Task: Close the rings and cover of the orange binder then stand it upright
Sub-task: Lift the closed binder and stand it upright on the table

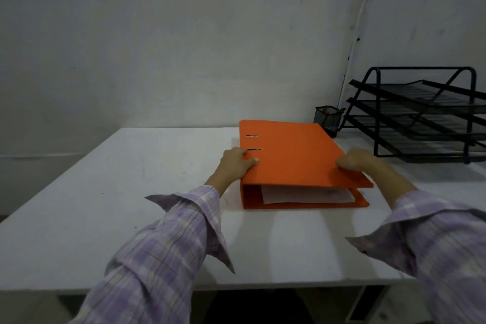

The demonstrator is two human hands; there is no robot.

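Orange cardboard ring binder lies flat on the white table, cover lowered over its papers, left hand gripping the spine edge, right hand curled on the cover's open edge.

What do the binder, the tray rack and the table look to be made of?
Binder: likely board with a matte orange covering; flat, no shine, stiff edges.
Rack: black metal wire and mesh, by its thin bars and see-through shelves.
Table: smooth white top, probably laminate; faintly glossy, with scuffs.
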